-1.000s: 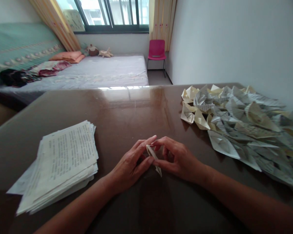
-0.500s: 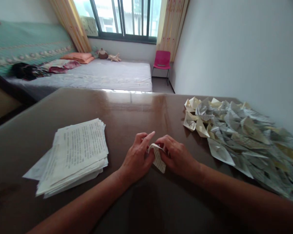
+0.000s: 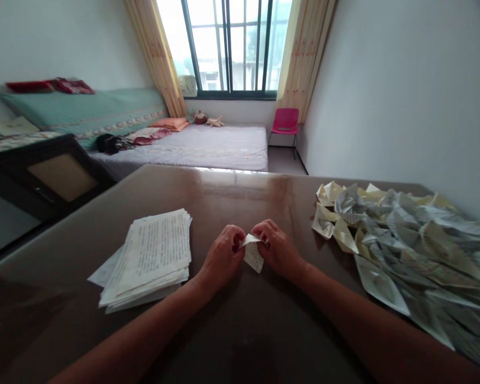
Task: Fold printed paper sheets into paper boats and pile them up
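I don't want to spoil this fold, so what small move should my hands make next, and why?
Perhaps ease the left hand and right hand gently apart: they pinch opposite sides of the small folded paper, whose top spans between them.

One left hand (image 3: 223, 252) and one right hand (image 3: 279, 248), two in all. One folded paper (image 3: 253, 257) between them. One stack (image 3: 155, 248) of sheets, its sheets too overlapped to count. One heap of paper boats (image 3: 346, 237), well over ten, exact number unclear. One table (image 3: 240, 200), one bed (image 3: 228, 143), one chair (image 3: 285, 121), one window (image 3: 214, 50), two curtains (image 3: 304, 64), two toys (image 3: 200, 118).
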A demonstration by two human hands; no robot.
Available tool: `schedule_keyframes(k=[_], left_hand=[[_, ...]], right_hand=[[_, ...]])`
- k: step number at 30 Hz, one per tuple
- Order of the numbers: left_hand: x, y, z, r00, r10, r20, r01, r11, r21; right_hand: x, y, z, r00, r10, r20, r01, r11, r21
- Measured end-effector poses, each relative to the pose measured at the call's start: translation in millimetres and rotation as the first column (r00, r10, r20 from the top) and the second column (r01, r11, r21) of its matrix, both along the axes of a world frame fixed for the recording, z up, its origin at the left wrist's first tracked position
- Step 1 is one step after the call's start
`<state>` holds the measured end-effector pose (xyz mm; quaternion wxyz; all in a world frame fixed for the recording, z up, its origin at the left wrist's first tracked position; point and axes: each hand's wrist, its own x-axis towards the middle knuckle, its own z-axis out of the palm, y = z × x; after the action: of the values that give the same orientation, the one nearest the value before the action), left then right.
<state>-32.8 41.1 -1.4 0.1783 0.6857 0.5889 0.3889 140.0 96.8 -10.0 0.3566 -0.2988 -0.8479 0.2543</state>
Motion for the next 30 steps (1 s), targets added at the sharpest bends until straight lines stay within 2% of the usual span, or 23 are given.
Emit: schedule_keyframes(k=[4,8,11,14,18,22,27,30], left_hand=[[7.2,6.8,5.5,0.997,-0.024,-0.078,0.023,1.0,-0.019],[6.9,21.4,1.4,0.989,-0.042,-0.141,0.042,0.999,0.002],[3.4,26.4,-6.9,0.982,-0.097,-0.159,0.099,0.995,0.003],[-2.5,23.8,-14.7,0.965,-0.173,-0.196,0.179,0.984,0.017],[-12.9,18.3,-17.2,0.894,-0.32,-0.313,0.353,0.934,0.053],[-17.2,16.8,-11.3,0.825,-0.373,-0.424,0.442,0.894,0.073],[-13.8,15.7,-0.2,0.709,-0.365,-0.603,0.465,0.885,0.01],[-10.8,13.4,4.7,0.671,-0.343,-0.657,0.442,0.897,-0.016]], right_hand=[[6.2,3.7,0.3,1.0,0.003,-0.007,-0.003,1.0,-0.013],[7.1,12.5,-7.2,0.998,-0.056,-0.009,0.056,0.998,-0.019],[10.4,17.3,-9.7,0.996,-0.05,0.075,0.051,0.999,-0.009],[18.8,19.7,-5.1,0.975,-0.01,0.221,0.005,1.0,0.025],[33.8,25.6,7.0,0.924,0.101,0.369,-0.118,0.993,0.026],[46.3,33.8,15.2,0.888,0.17,0.427,-0.182,0.983,-0.013],[52.4,40.0,17.1,0.861,0.247,0.445,-0.259,0.965,-0.035],[50.0,41.1,12.4,0.883,0.217,0.417,-0.226,0.974,-0.029]])
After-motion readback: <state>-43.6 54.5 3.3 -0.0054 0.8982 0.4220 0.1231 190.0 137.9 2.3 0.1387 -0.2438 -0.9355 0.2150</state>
